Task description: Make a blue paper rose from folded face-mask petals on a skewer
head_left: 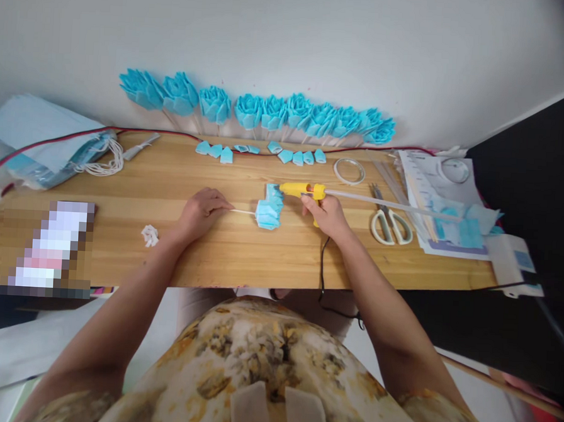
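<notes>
My left hand pinches a thin white stick held level just over the table. On the stick's right end is a partly formed blue flower, its light blue petals folded in layers. My right hand is wrapped round a yellow hot glue gun, with a long clear glue stick jutting from its rear. The gun's nozzle points left and is at the upper edge of the strip of blue petals; whether it touches them I cannot tell.
Finished blue flowers lean along the wall. Folded blue petals lie in a row before them. Right are a tape roll, scissors and papers. Left are a plastic bag, white cords and a blurred phone.
</notes>
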Motion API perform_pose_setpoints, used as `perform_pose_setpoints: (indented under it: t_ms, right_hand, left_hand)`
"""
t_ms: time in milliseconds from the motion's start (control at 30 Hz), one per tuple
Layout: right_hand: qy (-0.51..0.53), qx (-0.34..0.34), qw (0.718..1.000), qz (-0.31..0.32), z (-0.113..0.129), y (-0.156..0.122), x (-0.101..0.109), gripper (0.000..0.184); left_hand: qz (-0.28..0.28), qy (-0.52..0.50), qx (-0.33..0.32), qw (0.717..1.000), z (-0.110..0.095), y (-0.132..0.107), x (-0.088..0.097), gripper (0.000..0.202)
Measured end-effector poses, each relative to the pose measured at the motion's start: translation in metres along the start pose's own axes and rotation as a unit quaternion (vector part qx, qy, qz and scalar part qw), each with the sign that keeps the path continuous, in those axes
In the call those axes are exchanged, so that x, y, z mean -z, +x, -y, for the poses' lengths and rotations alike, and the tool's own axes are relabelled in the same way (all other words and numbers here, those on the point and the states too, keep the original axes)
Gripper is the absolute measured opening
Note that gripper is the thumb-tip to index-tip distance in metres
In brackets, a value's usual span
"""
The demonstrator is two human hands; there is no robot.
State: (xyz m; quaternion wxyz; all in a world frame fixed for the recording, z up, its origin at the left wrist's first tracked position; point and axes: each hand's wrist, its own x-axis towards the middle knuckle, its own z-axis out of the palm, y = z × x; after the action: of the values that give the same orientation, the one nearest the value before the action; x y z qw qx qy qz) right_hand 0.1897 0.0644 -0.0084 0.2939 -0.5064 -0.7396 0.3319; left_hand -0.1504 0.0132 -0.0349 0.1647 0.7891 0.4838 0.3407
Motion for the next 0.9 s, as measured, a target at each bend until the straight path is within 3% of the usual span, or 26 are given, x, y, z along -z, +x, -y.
perform_pose_setpoints:
  t_ms: [267,467,600,733,900]
  right_hand:
    - [0.001,-0.008,1.0,0.011,0.001,0.0,0.001,0.052]
    - [0.021,-0.031,0.999,0.03,-0.005,-0.003,0.033,0.054]
    - [0.125,-0.051,0.99,-0.046,-0.007,-0.009,0.053,0.063]
    - [0.164,-0.083,0.975,-0.129,-0.004,-0.012,0.067,0.07]
    - [0.203,-0.095,0.944,-0.242,-0.004,-0.018,0.105,0.056]
  left_hand:
    - [-0.003,-0.006,-0.002,1.0,-0.003,0.0,0.001,0.027]
    - [-0.006,-0.001,-0.018,1.0,0.002,-0.001,0.0,0.028]
    - [-0.006,-0.004,-0.02,1.0,0.006,-0.001,-0.001,0.028]
    - [-0.01,-0.006,-0.025,1.0,0.008,0.0,-0.001,0.026]
    - [-0.005,0.001,-0.021,1.0,0.008,0.001,-0.001,0.03]
